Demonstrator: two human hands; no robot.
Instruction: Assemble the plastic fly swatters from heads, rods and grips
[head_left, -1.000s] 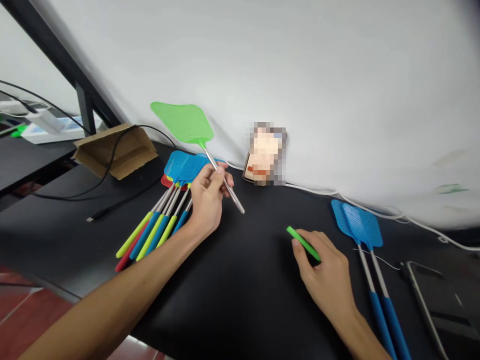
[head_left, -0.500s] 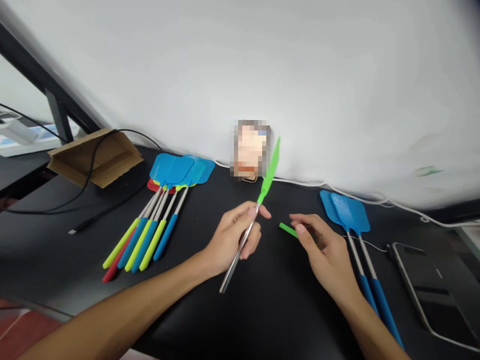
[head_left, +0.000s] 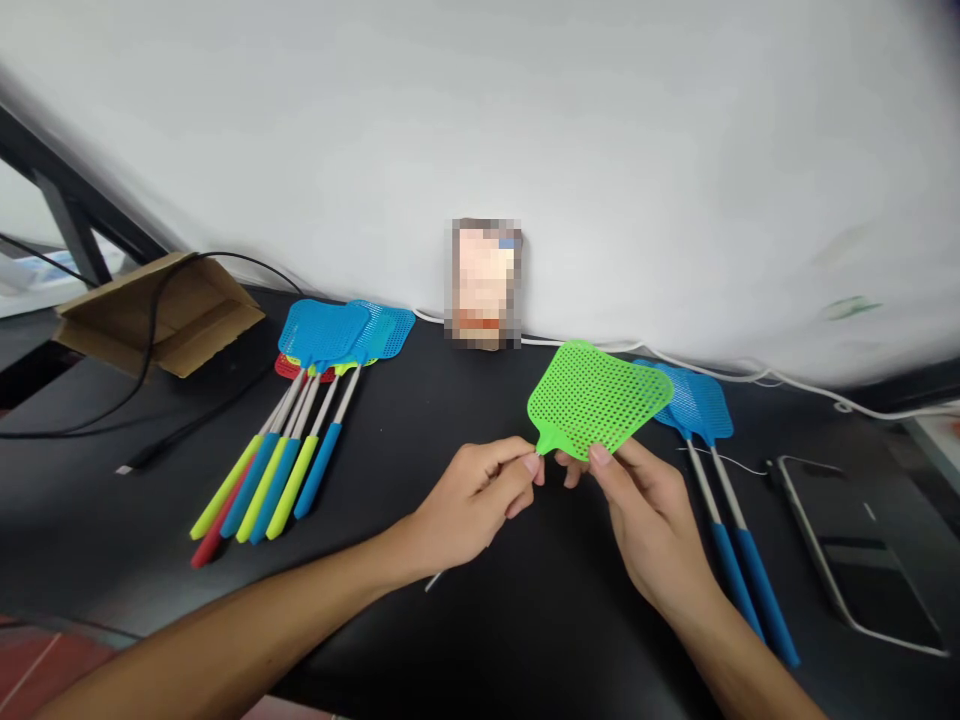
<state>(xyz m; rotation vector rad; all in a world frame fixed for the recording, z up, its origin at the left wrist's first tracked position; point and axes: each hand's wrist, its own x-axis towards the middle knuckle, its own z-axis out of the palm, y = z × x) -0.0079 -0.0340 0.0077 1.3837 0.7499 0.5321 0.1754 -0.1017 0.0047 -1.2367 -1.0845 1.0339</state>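
Note:
My left hand (head_left: 480,500) is closed around the metal shaft of a green fly swatter (head_left: 592,395), gripping just below its neck. The swatter's perforated green head faces me, turned up to the right, and the shaft's bare end pokes out below my wrist. My right hand (head_left: 645,510) pinches the lower edge of the head, thumb in front and fingers partly hidden behind. Whether the short green piece is still in my right hand is hidden. To its right lie two blue fly swatters (head_left: 709,405), their heads partly behind the green one.
On the left lie several fly swatters (head_left: 322,330) with blue, yellow-green and red parts. Behind them are an open cardboard box (head_left: 157,315) and black cables. A phone-like blurred object (head_left: 484,285) leans on the wall. A dark glossy device (head_left: 855,550) rests at right on the black table (head_left: 525,630).
The green swatter has turned from edge-on to face-on, and its head has tipped down to the right. My right hand has come to its edge. The short green piece is no longer visible.

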